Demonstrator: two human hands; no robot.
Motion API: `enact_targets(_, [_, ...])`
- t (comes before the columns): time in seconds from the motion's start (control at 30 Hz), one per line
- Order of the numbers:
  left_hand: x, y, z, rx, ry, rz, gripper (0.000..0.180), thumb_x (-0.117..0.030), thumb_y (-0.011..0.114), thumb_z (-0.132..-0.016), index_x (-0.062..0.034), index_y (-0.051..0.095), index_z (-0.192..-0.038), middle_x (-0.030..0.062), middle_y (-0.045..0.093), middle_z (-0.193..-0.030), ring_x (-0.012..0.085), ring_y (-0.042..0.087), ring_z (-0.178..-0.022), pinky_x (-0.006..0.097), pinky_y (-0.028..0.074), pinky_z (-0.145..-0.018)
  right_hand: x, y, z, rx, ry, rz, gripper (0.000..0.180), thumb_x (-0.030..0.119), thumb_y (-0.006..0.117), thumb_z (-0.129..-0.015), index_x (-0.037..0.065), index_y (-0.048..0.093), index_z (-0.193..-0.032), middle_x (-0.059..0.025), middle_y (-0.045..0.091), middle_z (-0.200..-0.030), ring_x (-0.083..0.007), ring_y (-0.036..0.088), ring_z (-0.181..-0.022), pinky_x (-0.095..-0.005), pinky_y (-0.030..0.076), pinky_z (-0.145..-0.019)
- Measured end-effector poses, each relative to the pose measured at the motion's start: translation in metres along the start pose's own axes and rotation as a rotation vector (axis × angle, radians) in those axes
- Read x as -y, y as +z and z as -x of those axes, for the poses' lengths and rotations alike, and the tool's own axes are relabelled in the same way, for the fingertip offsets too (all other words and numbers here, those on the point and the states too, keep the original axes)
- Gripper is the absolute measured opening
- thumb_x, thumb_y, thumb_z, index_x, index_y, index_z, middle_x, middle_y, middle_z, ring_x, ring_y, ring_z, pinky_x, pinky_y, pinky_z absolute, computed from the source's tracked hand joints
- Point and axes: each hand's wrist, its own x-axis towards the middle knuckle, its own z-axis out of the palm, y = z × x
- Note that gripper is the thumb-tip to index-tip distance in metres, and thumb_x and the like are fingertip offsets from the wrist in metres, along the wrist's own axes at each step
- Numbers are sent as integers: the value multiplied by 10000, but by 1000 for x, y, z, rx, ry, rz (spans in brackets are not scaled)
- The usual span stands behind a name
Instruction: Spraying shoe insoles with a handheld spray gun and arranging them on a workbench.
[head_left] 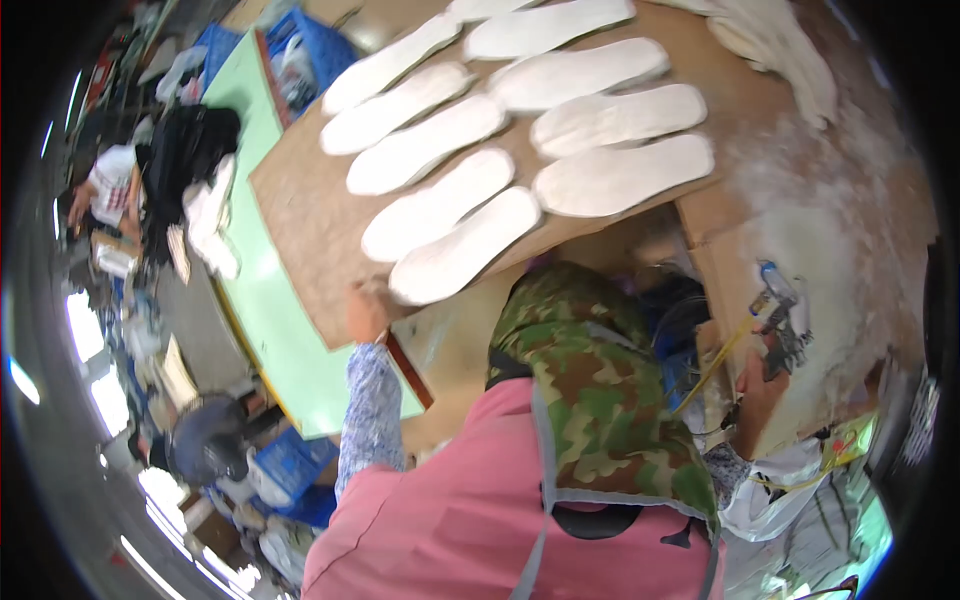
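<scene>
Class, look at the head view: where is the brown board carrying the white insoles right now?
The brown board fills the upper middle of the head view, tilted, with white insoles in rows on it. The left hand grips its lower edge, above the pale green table.

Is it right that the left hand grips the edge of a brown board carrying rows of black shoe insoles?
Not quite. In the head view, the left hand does grip the edge of the brown board, but the shoe insoles lying in rows on it are white, not black.
</scene>
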Motion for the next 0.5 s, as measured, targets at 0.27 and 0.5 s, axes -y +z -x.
enact_targets(0.27, [-220, 22, -45, -61, 580, 152, 291, 58, 519, -826, -7, 632, -1086, 162, 579, -1066, 320, 569, -963, 403, 469, -849, -6, -43, -21, -108, -15, -94, 223, 150, 615, -892, 4, 615, -1061, 18, 510, -589, -73, 451, -482, -265, 347, -448])
enact_targets(0.5, [-522, 123, -40, 448, 931, 386, 381, -11, 518, -835, -78, 551, -1209, 148, 666, -789, 355, 639, -729, 466, 489, -695, -47, -82, -14, -153, 61, -15, 179, 119, 616, -876, 2, 631, -1011, -6, 514, -560, -96, 472, -467, -288, 359, -437])
